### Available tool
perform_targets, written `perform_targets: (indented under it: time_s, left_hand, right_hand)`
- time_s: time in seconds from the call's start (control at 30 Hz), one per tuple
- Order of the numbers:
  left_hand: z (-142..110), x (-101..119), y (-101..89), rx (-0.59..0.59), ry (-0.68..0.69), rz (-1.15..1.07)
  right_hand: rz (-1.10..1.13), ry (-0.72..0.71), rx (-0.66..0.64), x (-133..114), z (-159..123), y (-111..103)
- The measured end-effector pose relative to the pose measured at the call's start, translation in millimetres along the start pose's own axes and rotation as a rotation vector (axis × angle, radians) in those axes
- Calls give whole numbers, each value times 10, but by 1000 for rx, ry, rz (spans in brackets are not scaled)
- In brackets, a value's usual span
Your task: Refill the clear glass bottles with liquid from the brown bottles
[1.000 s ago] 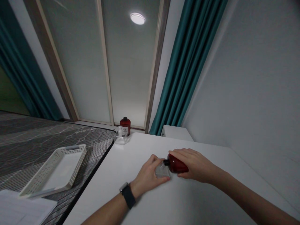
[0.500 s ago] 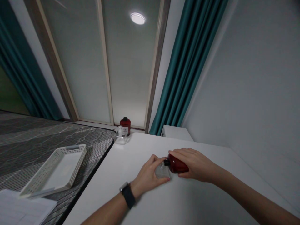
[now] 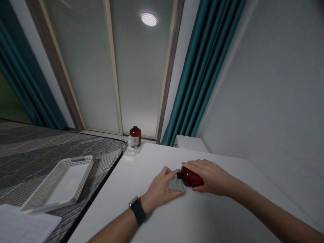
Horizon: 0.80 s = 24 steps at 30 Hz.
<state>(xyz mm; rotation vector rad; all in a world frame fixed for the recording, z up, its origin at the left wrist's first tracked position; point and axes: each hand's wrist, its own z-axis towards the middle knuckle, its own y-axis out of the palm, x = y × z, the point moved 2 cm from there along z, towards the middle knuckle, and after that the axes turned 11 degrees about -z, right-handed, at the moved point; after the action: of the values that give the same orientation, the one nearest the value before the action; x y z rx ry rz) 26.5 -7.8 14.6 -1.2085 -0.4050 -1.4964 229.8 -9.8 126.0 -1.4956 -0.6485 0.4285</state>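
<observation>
My right hand is wrapped round a dark red bottle, which lies tipped on its side with its black neck pointing left. Beneath that neck, a small clear container stands on the white table. My left hand, with a dark-strapped watch on its wrist, grips this container between thumb and fingers. The bottle's mouth is over the container; whether liquid is flowing I cannot tell.
Another red bottle with a black cap stands at the table's far left corner, behind a clear tray holding a small clear item. Left of the table, a white basket and papers lie on a grey patterned surface. A white cabinet stands beyond the far edge.
</observation>
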Motion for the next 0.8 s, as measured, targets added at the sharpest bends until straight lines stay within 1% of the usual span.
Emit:
perform_targets:
  time_s: [0.33, 0.8]
  left_hand:
    - [-3, 17, -3, -13, -4, 6]
    - [-4, -11, 3, -13, -5, 4]
  right_hand:
    - [11, -16, 17, 18, 6, -3]
    - [16, -27, -20, 32, 28, -21]
